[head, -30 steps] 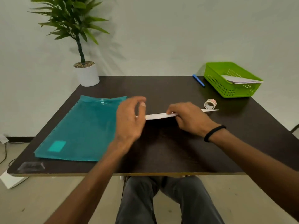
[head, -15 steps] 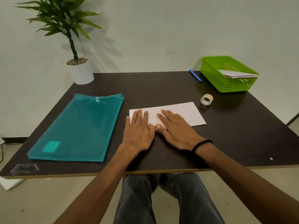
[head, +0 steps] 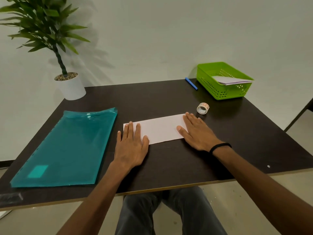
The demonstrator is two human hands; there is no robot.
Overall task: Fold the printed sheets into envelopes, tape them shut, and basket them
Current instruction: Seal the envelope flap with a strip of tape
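Note:
A folded white sheet [head: 159, 128] lies flat on the dark table [head: 169, 99], a long strip running left to right. My left hand [head: 131, 145] presses its left end with straight fingers. My right hand [head: 197, 131] lies flat over its right end, fingers spread. A roll of tape [head: 202, 108] stands just beyond my right fingertips. At the far right corner sits the green basket [head: 211, 85] holding folded white paper [head: 232, 80].
A teal plastic folder [head: 67, 146] covers the table's left side. A blue pen [head: 191, 83] lies left of the basket. A potted plant [head: 70, 85] stands at the far left corner. The table's front edge runs near my knees.
The sheet was folded over and laid flat. My hands, side by side at its left end half a second ago, have slid apart to its two ends.

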